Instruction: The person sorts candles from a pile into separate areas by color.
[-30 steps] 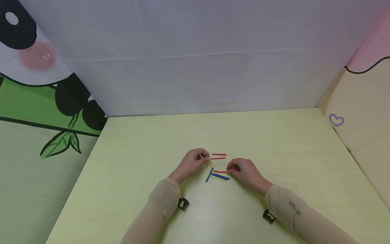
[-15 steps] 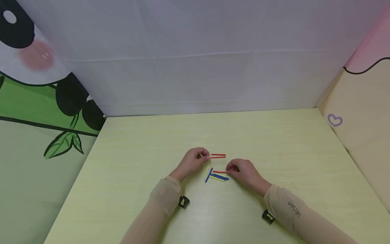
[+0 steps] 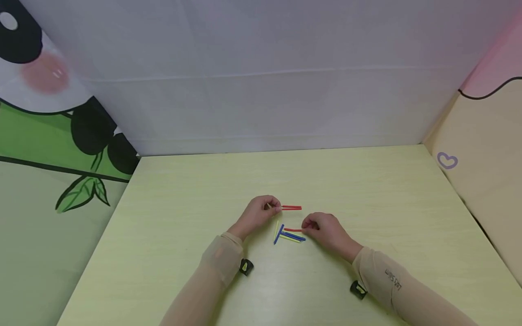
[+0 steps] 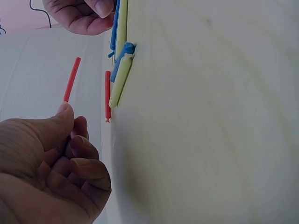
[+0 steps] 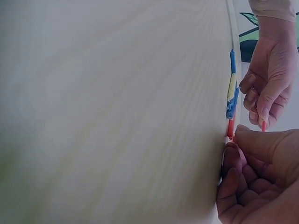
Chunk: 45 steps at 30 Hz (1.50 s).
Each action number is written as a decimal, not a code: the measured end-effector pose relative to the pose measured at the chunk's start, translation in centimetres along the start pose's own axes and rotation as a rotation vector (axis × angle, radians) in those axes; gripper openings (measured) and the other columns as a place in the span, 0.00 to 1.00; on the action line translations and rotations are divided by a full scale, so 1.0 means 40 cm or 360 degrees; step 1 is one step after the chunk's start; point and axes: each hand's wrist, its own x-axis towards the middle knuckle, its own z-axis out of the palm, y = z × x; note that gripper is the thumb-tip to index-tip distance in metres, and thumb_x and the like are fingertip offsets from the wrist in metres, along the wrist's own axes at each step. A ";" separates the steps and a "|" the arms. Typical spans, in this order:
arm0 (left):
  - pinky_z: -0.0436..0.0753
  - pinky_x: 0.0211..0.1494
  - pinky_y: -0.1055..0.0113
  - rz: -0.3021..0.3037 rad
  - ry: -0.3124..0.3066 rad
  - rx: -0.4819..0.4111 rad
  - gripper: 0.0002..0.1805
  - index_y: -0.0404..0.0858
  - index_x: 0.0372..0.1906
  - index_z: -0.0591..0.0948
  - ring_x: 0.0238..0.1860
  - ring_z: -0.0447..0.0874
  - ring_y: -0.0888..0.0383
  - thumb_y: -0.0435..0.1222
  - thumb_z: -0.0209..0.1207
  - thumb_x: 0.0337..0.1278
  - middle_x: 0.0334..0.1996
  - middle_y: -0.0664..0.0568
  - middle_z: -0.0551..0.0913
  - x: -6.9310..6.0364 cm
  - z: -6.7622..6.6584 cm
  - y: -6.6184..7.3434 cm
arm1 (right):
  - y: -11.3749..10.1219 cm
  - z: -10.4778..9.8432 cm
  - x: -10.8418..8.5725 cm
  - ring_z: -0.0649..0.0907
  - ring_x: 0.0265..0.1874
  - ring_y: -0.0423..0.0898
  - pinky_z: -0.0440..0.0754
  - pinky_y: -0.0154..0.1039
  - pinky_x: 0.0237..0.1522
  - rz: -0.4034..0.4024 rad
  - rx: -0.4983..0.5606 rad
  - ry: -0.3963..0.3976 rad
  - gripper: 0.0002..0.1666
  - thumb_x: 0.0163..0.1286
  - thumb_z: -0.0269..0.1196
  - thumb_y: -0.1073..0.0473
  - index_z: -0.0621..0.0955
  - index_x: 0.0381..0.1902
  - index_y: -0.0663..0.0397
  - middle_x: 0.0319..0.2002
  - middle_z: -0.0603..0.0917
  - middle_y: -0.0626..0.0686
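Observation:
My left hand [image 3: 261, 212] pinches one end of a thin red stick [image 4: 71, 80] between thumb and fingers, holding it off the tabletop in the left wrist view. Another red stick [image 4: 108, 95] lies on the table; in the head view the two appear almost side by side. The right hand [image 3: 328, 231] pinches the right end of a third red stick [image 3: 292, 230], beside the small group. That group has blue sticks [image 3: 294, 236], a slanted blue stick [image 3: 279, 234] and yellow sticks [image 3: 290, 239], lying close together, some touching. Fingertips partly hide the pinched ends.
The pale wooden table [image 3: 195, 190] reaches back to a grey-white wall sheet [image 3: 261, 104]. Printed panels stand at the left [image 3: 41, 217] and right [image 3: 481, 181]. A small black device [image 3: 246, 267] is at the left wrist, another black device [image 3: 358, 290] at the right.
The red stick in the left hand has shifted slightly away from me, narrowing its apparent gap to the far red stick. The right hand stays nearly still.

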 end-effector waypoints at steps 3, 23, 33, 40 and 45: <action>0.73 0.38 0.67 -0.0019 0.0016 0.0005 0.03 0.39 0.36 0.83 0.33 0.73 0.58 0.34 0.63 0.62 0.33 0.54 0.80 0.019 0.002 0.004 | 0.010 -0.015 0.017 0.75 0.29 0.41 0.76 0.38 0.37 -0.0009 -0.0006 -0.0017 0.04 0.61 0.70 0.63 0.84 0.31 0.50 0.28 0.80 0.43; 0.74 0.41 0.66 -0.0061 0.0088 0.0044 0.02 0.39 0.35 0.82 0.34 0.73 0.57 0.34 0.63 0.62 0.33 0.54 0.80 0.106 0.014 0.015 | 0.052 -0.075 0.085 0.75 0.28 0.41 0.75 0.38 0.36 -0.0052 -0.0020 -0.0092 0.04 0.61 0.70 0.64 0.84 0.31 0.50 0.27 0.79 0.43; 0.74 0.41 0.66 -0.0009 0.0092 0.0052 0.03 0.37 0.35 0.82 0.34 0.73 0.58 0.33 0.63 0.62 0.32 0.53 0.80 0.113 0.012 0.015 | 0.046 -0.077 0.085 0.75 0.28 0.42 0.75 0.38 0.37 -0.0029 -0.0027 -0.0116 0.04 0.61 0.70 0.63 0.84 0.32 0.50 0.27 0.79 0.43; 0.74 0.41 0.66 -0.0036 0.0088 0.0056 0.02 0.38 0.35 0.82 0.34 0.73 0.58 0.33 0.63 0.62 0.32 0.53 0.80 0.117 0.011 0.014 | 0.047 -0.076 0.085 0.75 0.28 0.41 0.76 0.38 0.37 -0.0036 -0.0016 -0.0117 0.04 0.61 0.70 0.63 0.84 0.32 0.50 0.27 0.79 0.43; 0.73 0.41 0.66 -0.0042 0.0096 0.0060 0.02 0.38 0.34 0.83 0.34 0.73 0.58 0.33 0.63 0.61 0.31 0.54 0.80 0.121 0.013 0.011 | 0.050 -0.075 0.084 0.75 0.28 0.41 0.76 0.38 0.36 -0.0039 -0.0012 -0.0115 0.04 0.61 0.70 0.63 0.84 0.32 0.50 0.27 0.79 0.42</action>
